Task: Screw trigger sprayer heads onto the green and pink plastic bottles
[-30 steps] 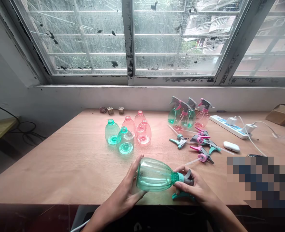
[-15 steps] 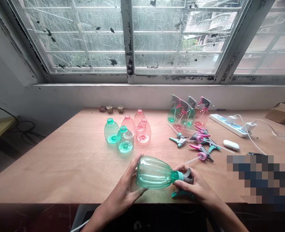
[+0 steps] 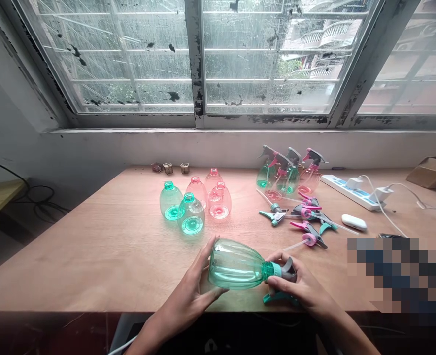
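While four spray bottles (image 3: 308,182) stand complete with heads at the back of the table (image 3: 92,241), two green and two pink, a fifth is in hand and, by its look, nearly made up.

In hand: one green bottle (image 3: 236,266), on its side above the table's near edge, base to the left, neck to the right. Left hand (image 3: 200,278): cupped round the base, fingers and thumb parted to the bottle's width. Right hand (image 3: 289,278): closed about the grey-and-teal spray head (image 3: 287,270) at the neck. The collar sits on the neck; whether it is screwed tight cannot be told.

Outstanding: five headless bottles, upright in a group left of centre, being two open green bottles (image 3: 191,217) and three pink bottles (image 3: 219,204). Loose heads (image 3: 310,236), pink-and-grey and teal-and-grey, tubes attached: a heap right of centre, seemingly five, though overlap makes the count uncertain. If five, one for each open bottle.

Judged by count, about half the lot is done.

Also present: power strip (image 3: 354,192), white case (image 3: 353,222), cardboard box (image 3: 430,172).
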Demonstrator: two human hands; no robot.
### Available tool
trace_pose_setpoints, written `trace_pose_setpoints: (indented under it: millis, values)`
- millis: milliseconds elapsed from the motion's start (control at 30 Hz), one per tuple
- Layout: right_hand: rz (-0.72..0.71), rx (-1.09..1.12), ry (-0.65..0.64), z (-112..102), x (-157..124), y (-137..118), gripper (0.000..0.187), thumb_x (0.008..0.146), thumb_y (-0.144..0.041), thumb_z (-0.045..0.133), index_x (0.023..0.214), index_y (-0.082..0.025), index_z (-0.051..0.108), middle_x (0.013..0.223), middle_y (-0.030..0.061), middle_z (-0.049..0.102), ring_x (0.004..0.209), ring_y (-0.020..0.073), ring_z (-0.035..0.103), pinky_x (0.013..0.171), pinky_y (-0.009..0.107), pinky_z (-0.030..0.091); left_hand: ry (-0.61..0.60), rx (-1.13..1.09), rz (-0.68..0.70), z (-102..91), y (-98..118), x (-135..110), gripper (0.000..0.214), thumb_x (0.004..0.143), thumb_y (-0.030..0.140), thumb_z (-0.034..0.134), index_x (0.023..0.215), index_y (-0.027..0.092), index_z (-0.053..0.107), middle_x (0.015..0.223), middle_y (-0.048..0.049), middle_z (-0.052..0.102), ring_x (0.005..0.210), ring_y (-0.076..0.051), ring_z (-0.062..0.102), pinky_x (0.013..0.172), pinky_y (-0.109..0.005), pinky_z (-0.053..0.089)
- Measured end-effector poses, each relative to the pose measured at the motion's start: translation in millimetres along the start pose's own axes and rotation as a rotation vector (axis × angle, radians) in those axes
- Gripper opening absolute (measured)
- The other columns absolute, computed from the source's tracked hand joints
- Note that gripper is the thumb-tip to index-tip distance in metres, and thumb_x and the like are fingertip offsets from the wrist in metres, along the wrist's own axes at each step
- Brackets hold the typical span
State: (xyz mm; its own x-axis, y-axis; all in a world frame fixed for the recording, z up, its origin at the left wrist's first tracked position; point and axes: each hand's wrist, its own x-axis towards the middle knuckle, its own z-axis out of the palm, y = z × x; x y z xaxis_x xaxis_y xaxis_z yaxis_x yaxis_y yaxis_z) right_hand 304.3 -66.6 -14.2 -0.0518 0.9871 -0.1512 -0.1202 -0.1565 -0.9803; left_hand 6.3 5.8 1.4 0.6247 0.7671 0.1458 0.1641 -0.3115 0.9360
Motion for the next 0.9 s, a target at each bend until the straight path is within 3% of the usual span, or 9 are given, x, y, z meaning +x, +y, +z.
trace_pose_setpoints:
  millis: [200, 367, 567, 733, 900]
  values:
    - [-0.004, 0.009, 0.005, -1, -1, 2, 0.052, 0.079, -0.052, 0.097, 0.106, -0.019, 0.068, 0.082, -0.0023, 0.069, 0.075, 0.0186, 0.07, 0.072, 0.033, 0.062, -0.017, 0.037, -0.062, -0.6, 5, -2, 0.108, 0.094, 0.039, 0.084, 0.177, 0.034, 0.015, 0.186, -0.0064, 0.018, 0.171, -0.037, 0.019, 0.139, -0.054, 0.025]
    - [0.019, 0.024, -0.029, -3, -1, 2, 0.05, 0.081, -0.05, 0.096, 0.108, -0.02, 0.067, 0.084, -0.0022, 0.069, 0.077, 0.0196, 0.072, 0.072, 0.035, 0.065, -0.014, 0.036, -0.105, -1.6, 6, 0, 0.099, 0.096, 0.04, 0.081, 0.175, 0.031, 0.024, 0.185, -0.007, 0.021, 0.171, -0.036, 0.019, 0.139, -0.05, 0.025]
    - [0.014, 0.021, -0.01, -1, 0, 0, 0.053, 0.079, -0.054, 0.096, 0.107, -0.02, 0.067, 0.079, -0.0023, 0.069, 0.075, 0.0225, 0.074, 0.069, 0.036, 0.066, -0.012, 0.017, -0.029, -0.3, 2, -2, 0.088, 0.104, 0.035, 0.069, 0.176, 0.036, 0.018, 0.186, -0.0033, 0.02, 0.17, -0.034, 0.024, 0.138, -0.05, 0.029]
    - [0.009, 0.017, 0.008, 2, -1, -1, 0.054, 0.076, -0.055, 0.098, 0.105, -0.02, 0.068, 0.079, -0.0027, 0.068, 0.073, 0.0199, 0.071, 0.067, 0.033, 0.063, -0.001, 0.044, -0.098, -1.2, 8, -2, 0.105, 0.096, 0.041, 0.082, 0.177, 0.035, 0.014, 0.185, -0.006, 0.022, 0.171, -0.037, 0.021, 0.138, -0.053, 0.027]
    - [0.001, -0.002, 0.001, 1, -1, -1, 0.054, 0.077, -0.056, 0.097, 0.105, -0.019, 0.068, 0.08, -0.0024, 0.068, 0.074, 0.0192, 0.069, 0.068, 0.032, 0.061, -0.005, 0.052, -0.091, -0.8, 8, 1, 0.095, 0.097, 0.04, 0.08, 0.175, 0.035, 0.025, 0.186, -0.0048, 0.021, 0.172, -0.036, 0.016, 0.139, -0.053, 0.024]
